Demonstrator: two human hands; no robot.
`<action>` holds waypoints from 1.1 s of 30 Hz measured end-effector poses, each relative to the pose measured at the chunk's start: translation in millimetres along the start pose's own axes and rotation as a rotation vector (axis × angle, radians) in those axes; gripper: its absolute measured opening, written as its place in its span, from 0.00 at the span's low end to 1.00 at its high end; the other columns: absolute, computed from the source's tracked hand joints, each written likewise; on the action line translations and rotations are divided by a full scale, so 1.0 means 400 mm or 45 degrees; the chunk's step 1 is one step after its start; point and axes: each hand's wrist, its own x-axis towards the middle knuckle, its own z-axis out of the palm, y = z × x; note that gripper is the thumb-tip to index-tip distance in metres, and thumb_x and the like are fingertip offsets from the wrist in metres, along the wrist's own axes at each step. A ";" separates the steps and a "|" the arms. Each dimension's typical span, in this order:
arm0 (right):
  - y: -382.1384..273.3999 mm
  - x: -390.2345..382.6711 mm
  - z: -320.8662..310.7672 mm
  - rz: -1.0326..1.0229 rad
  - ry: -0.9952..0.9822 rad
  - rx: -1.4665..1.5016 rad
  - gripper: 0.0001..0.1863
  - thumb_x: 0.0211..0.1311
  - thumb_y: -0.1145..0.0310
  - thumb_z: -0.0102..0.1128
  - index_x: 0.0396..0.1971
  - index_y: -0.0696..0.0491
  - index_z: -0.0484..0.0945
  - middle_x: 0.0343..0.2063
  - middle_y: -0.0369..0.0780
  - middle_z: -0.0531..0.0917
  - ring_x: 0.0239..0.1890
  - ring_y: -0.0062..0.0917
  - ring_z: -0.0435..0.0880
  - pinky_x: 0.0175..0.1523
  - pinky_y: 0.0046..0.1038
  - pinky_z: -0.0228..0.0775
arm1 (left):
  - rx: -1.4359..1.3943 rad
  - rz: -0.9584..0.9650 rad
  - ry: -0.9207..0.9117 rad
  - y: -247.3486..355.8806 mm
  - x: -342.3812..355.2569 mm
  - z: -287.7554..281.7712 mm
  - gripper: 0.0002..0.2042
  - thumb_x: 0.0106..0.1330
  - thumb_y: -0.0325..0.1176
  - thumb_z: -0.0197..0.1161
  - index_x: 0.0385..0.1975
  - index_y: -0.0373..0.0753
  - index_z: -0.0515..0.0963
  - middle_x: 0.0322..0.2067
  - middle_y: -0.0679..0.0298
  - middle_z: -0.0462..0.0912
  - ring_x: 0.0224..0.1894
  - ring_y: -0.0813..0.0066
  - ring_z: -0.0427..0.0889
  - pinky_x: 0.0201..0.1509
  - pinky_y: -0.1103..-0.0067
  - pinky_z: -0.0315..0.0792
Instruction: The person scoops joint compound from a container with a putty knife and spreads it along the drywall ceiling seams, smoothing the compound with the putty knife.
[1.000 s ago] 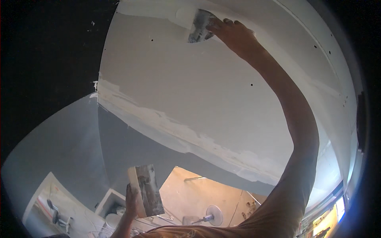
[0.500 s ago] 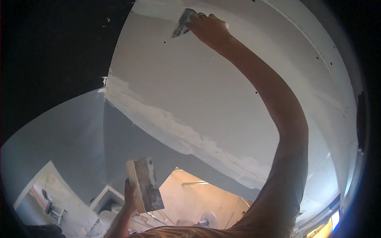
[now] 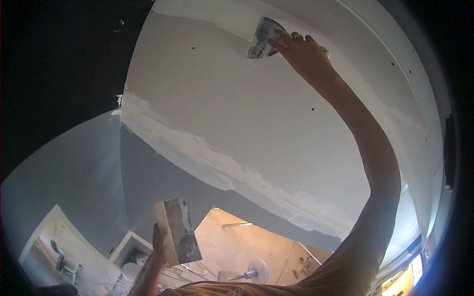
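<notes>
Up at the top centre, there's the broad grey metal scraper blade (image 3: 263, 40), smeared with whitish compound, tilted, its wide edge facing left across the pale grey ceiling board (image 3: 222, 108), which sweeps over mid-frame, dotted with small dark holes. And down at lower left of centre, the blocky rectangular cream-sided tool (image 3: 181, 232), near upright, grey face streaked white!

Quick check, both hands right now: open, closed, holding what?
Left hand: closed, holding a smeared rectangular pan.
Right hand: closed, holding a wide scraper.
</notes>
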 end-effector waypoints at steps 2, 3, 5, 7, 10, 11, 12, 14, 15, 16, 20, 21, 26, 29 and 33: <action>0.009 -0.037 -0.006 0.026 -0.040 0.020 0.31 0.60 0.68 0.67 0.65 0.40 0.71 0.55 0.39 0.79 0.51 0.24 0.84 0.47 0.28 0.82 | -0.041 -0.091 -0.007 0.021 0.001 0.018 0.24 0.72 0.36 0.55 0.66 0.38 0.62 0.51 0.61 0.73 0.50 0.70 0.75 0.55 0.71 0.71; 0.014 -0.056 -0.005 0.025 -0.052 0.007 0.31 0.60 0.68 0.67 0.65 0.40 0.71 0.56 0.39 0.79 0.51 0.25 0.84 0.49 0.29 0.82 | -0.054 -0.027 -0.047 -0.001 0.020 0.019 0.24 0.72 0.37 0.55 0.66 0.39 0.62 0.51 0.61 0.73 0.50 0.70 0.75 0.55 0.70 0.71; 0.031 -0.097 -0.008 0.029 -0.072 -0.007 0.31 0.60 0.68 0.67 0.65 0.40 0.71 0.56 0.39 0.79 0.52 0.26 0.84 0.50 0.29 0.82 | -0.063 0.039 -0.095 0.002 0.032 0.041 0.24 0.72 0.37 0.55 0.66 0.40 0.62 0.51 0.61 0.73 0.50 0.69 0.75 0.55 0.70 0.71; 0.052 -0.148 -0.013 0.014 -0.115 0.002 0.31 0.60 0.68 0.66 0.65 0.41 0.71 0.60 0.40 0.77 0.53 0.27 0.84 0.52 0.31 0.82 | -0.003 0.006 -0.140 0.025 0.049 0.081 0.25 0.72 0.37 0.55 0.66 0.40 0.62 0.51 0.62 0.73 0.52 0.69 0.75 0.56 0.70 0.71; 0.066 -0.234 0.011 0.028 -0.118 0.051 0.31 0.61 0.69 0.66 0.65 0.41 0.71 0.61 0.41 0.75 0.54 0.27 0.83 0.53 0.33 0.82 | -0.200 0.020 -0.164 0.080 0.036 0.152 0.26 0.70 0.36 0.56 0.67 0.41 0.62 0.52 0.62 0.73 0.53 0.68 0.76 0.57 0.69 0.71; 0.074 -0.256 -0.004 0.030 -0.113 0.054 0.31 0.61 0.69 0.66 0.65 0.41 0.71 0.61 0.41 0.75 0.54 0.27 0.83 0.53 0.33 0.82 | -0.199 0.022 -0.159 0.091 0.040 0.166 0.26 0.70 0.36 0.56 0.67 0.41 0.62 0.52 0.62 0.73 0.53 0.68 0.76 0.57 0.69 0.71; 0.084 -0.279 -0.024 0.050 -0.159 0.054 0.30 0.61 0.69 0.65 0.65 0.41 0.71 0.62 0.41 0.75 0.55 0.27 0.83 0.53 0.33 0.82 | -0.384 -0.011 -0.250 0.098 0.048 0.180 0.26 0.70 0.37 0.57 0.67 0.41 0.62 0.52 0.62 0.74 0.53 0.68 0.76 0.57 0.69 0.72; 0.086 -0.312 -0.043 0.066 -0.173 0.073 0.30 0.61 0.70 0.65 0.65 0.41 0.71 0.63 0.41 0.74 0.56 0.28 0.82 0.54 0.33 0.81 | -0.533 0.029 -0.381 0.094 0.065 0.174 0.25 0.70 0.38 0.58 0.66 0.42 0.64 0.50 0.62 0.76 0.51 0.68 0.79 0.55 0.67 0.75; 0.085 -0.329 -0.041 0.089 -0.173 0.060 0.31 0.60 0.71 0.65 0.65 0.42 0.71 0.63 0.41 0.73 0.56 0.28 0.81 0.54 0.33 0.81 | -0.537 0.036 -0.364 0.122 0.062 0.195 0.25 0.70 0.38 0.58 0.66 0.42 0.64 0.50 0.62 0.76 0.51 0.68 0.79 0.55 0.67 0.75; 0.079 -0.344 -0.045 0.111 -0.172 0.048 0.32 0.59 0.72 0.65 0.65 0.43 0.71 0.64 0.41 0.73 0.57 0.28 0.81 0.54 0.32 0.80 | -0.607 0.019 -0.366 0.155 0.060 0.220 0.25 0.70 0.39 0.59 0.65 0.42 0.65 0.49 0.61 0.77 0.50 0.67 0.80 0.54 0.67 0.77; -0.064 -0.372 -0.205 -0.073 0.031 0.843 0.37 0.54 0.79 0.57 0.67 0.39 0.70 0.67 0.34 0.70 0.55 0.30 0.80 0.55 0.28 0.77 | -0.929 0.081 -0.681 0.234 0.115 0.303 0.23 0.70 0.40 0.59 0.62 0.41 0.67 0.49 0.60 0.79 0.49 0.67 0.82 0.50 0.68 0.82; -0.126 -0.383 -0.234 -0.191 0.115 1.210 0.38 0.53 0.81 0.55 0.67 0.38 0.70 0.68 0.34 0.69 0.55 0.31 0.80 0.56 0.29 0.76 | -0.936 0.094 -0.659 0.269 0.112 0.326 0.23 0.70 0.40 0.59 0.62 0.41 0.67 0.49 0.60 0.79 0.49 0.67 0.82 0.50 0.68 0.82; -0.285 -0.344 -0.389 -0.522 0.221 1.476 0.31 0.62 0.74 0.59 0.66 0.38 0.70 0.67 0.40 0.69 0.52 0.29 0.81 0.53 0.29 0.80 | -1.184 0.170 -0.658 0.338 0.093 0.291 0.16 0.73 0.38 0.54 0.55 0.37 0.73 0.44 0.56 0.82 0.42 0.65 0.86 0.41 0.72 0.86; -0.249 -0.257 -0.317 -0.307 0.316 1.027 0.26 0.62 0.72 0.59 0.62 0.41 0.75 0.61 0.40 0.75 0.50 0.26 0.82 0.49 0.30 0.80 | -1.230 0.333 -0.768 0.366 0.072 0.208 0.15 0.74 0.38 0.52 0.53 0.35 0.75 0.40 0.55 0.84 0.39 0.65 0.87 0.37 0.74 0.86; -0.151 0.018 -0.203 -0.041 0.367 0.479 0.20 0.57 0.70 0.66 0.52 0.47 0.79 0.47 0.38 0.81 0.50 0.25 0.83 0.45 0.31 0.78 | -1.084 0.316 -0.260 0.373 0.035 0.142 0.19 0.70 0.40 0.61 0.53 0.32 0.74 0.38 0.53 0.86 0.30 0.69 0.89 0.27 0.79 0.88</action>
